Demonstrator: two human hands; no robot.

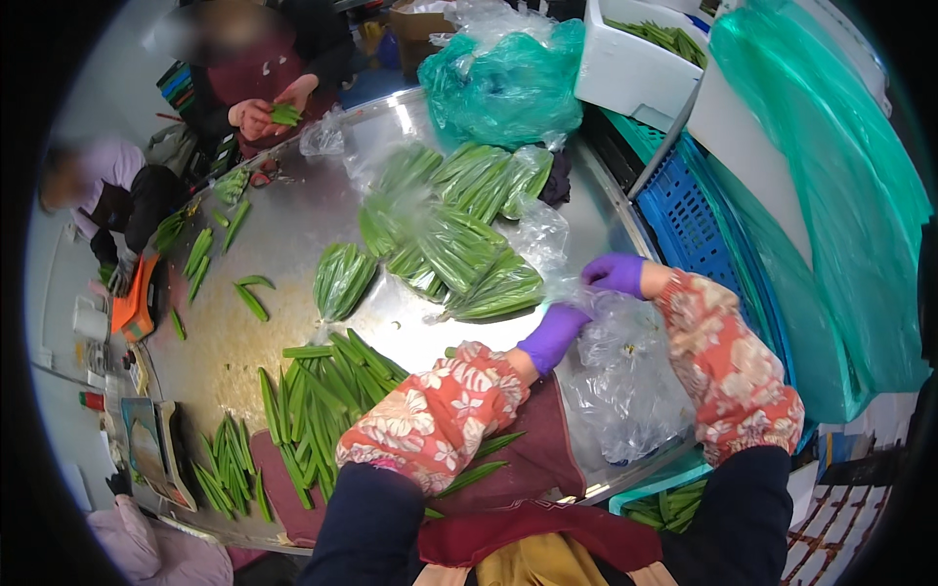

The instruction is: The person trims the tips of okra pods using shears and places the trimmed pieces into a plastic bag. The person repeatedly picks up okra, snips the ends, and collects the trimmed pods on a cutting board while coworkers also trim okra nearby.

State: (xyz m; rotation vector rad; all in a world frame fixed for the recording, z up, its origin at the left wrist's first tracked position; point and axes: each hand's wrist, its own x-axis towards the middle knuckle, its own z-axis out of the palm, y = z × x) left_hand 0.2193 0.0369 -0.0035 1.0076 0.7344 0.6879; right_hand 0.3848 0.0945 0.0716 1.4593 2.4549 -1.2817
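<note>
My left hand (553,338), in a purple glove, is closed at the clear open end of a plastic bag (496,289) packed with green okra pods. Just beyond it, my right hand (614,273), also gloved in purple, pinches the same loose plastic. The filled part of the bag lies to the left on the metal table, against several other filled bags (474,181). Crumpled empty bags (630,376) lie beneath and beside my hands. Left of my left forearm, loose okra (322,410) is heaped partly on a maroon cloth (532,444).
The metal table (215,356) carries stray pods. An orange-topped scale (135,303) stands at its left edge. Co-workers stand across and left; one holds pods (284,114). Blue crates (699,215), green plastic sheeting (831,176) and a white foam box (630,73) border the right.
</note>
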